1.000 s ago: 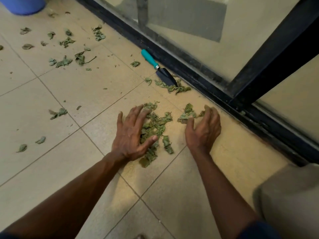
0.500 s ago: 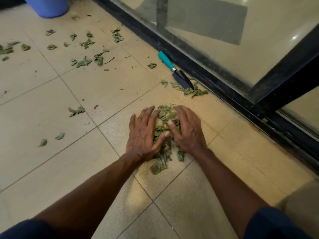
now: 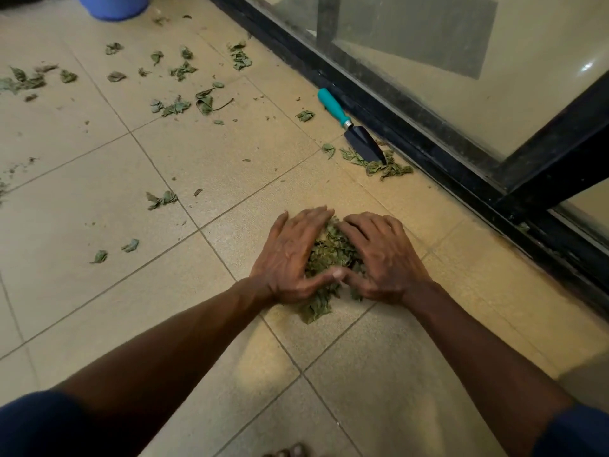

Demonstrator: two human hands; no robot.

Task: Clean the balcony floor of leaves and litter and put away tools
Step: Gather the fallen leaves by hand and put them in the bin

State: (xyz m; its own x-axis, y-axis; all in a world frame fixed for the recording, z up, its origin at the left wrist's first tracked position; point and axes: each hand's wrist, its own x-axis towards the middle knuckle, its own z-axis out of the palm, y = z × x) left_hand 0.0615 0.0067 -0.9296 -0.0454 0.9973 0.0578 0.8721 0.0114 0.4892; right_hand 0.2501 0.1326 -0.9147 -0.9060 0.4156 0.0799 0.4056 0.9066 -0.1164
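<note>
The tiled floor ran past every edge of your view. The glass door along its right side was cut off above and to the right, and its dusty, reflecting pane made it hard to tell what lay behind. Your forearms reached in from below, and only scraps of the dark blue sleeves showed at the bottom corners.

The blue bucket stood far off at the top edge. You saw only its lower wall, so I cannot tell what it held.

The heap of leaves lay on the floor before you, mostly hidden. Your left hand and right hand cupped it from either side, fingers curved over the top and thumbs meeting at the near side. Only a green strip showed between your hands, and a few leaves poked out beneath your thumbs.

The trowel lay flat beside the black door track, well apart from your hands, teal handle pointing away from you. Its blade tip rested on a small clump of leaves.

Loose leaves were scattered over the far and left tiles.

A few toes barely cleared the bottom edge.
</note>
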